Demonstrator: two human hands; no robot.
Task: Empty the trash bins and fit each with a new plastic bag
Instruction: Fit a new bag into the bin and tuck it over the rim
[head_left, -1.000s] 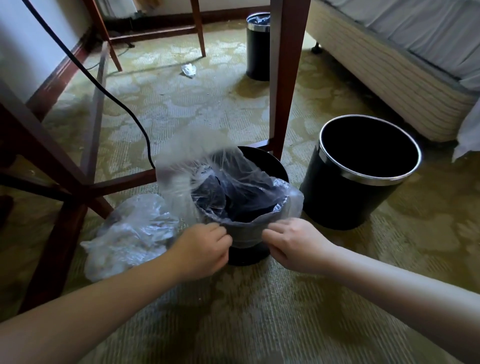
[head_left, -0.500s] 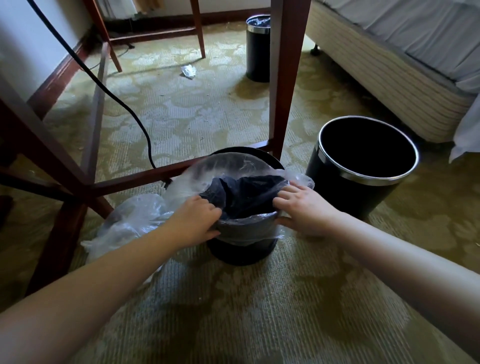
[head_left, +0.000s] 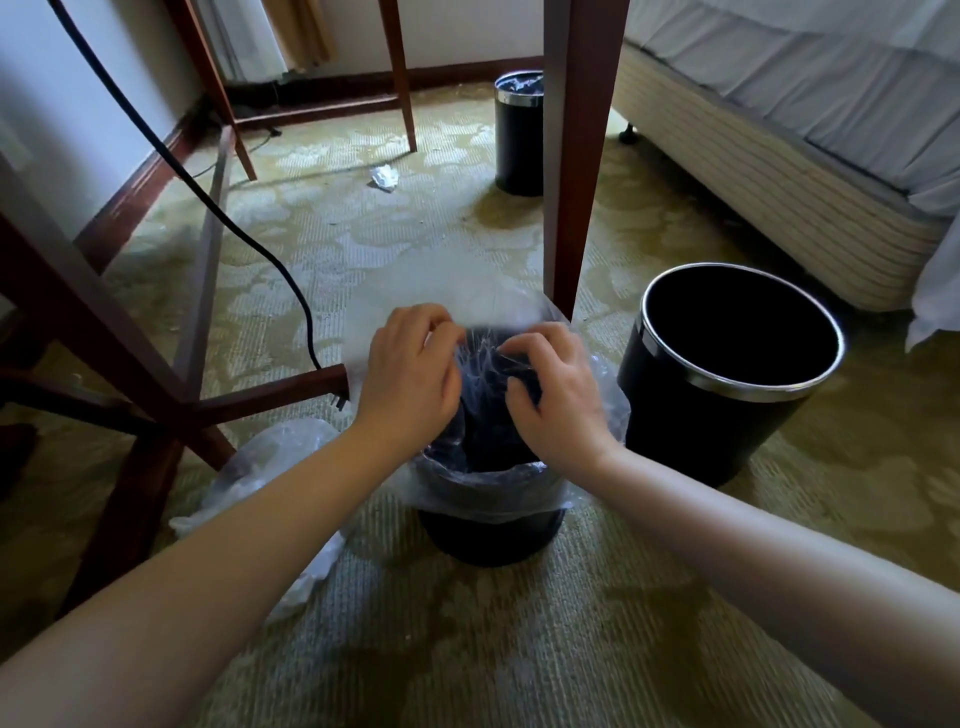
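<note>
Lining of the small black bin (head_left: 493, 538), late stage. Within the last second both hands move from the near rim, round the sides, to the far side of the mouth; the near edge of the clear bag (head_left: 488, 496) now lies folded down over the rim below the wrists, which suggests that only the far edge remains to be seated before this bin is finished. The left hand (head_left: 410, 374) and right hand (head_left: 558, 397) are held palm-down, side by side and just apart, directly over the bin's opening, forearms reaching forward from the lower corners. The fingers of each are curled and pinch the film; stretch creases run between them, so the plastic appears to be under tension. Beside the right hand, an unlined bin (head_left: 737, 374) stands with no bag, judged the next to be fitted. Beyond both hands, past the table leg (head_left: 571, 156), a far bin (head_left: 517, 135) already shows a liner. Under the left forearm lies a crumpled filled bag (head_left: 270, 467) on the carpet.
</note>
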